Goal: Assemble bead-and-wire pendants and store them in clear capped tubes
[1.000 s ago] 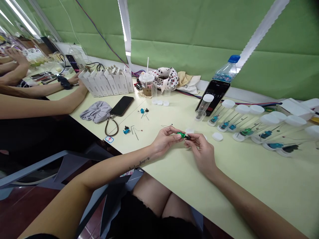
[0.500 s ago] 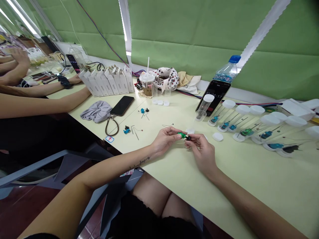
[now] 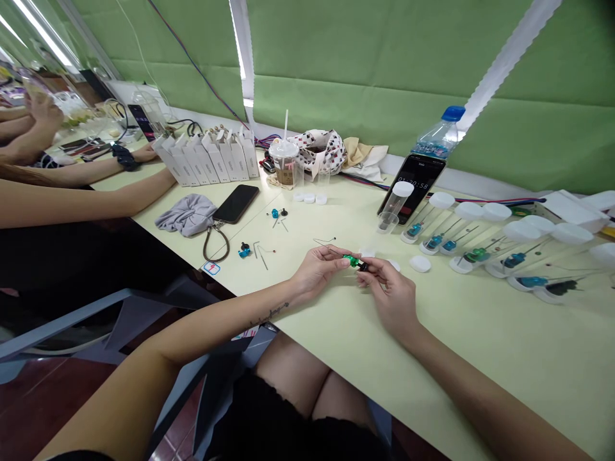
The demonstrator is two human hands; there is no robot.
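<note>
Pinching a green part (image 3: pixel 351 260) just below and right of the frame's centre, the left hand (image 3: pixel 321 272) seems to steady it beside the black piece (image 3: pixel 364 267) clamped in the right hand (image 3: pixel 394 293).

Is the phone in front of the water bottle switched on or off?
On: the phone by the water bottle shows pale digits on its dark screen.

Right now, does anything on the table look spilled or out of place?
No spill shows. The drink cup seems out of place, sharing a table with clear tubes and the green piece in the left hand.
</note>
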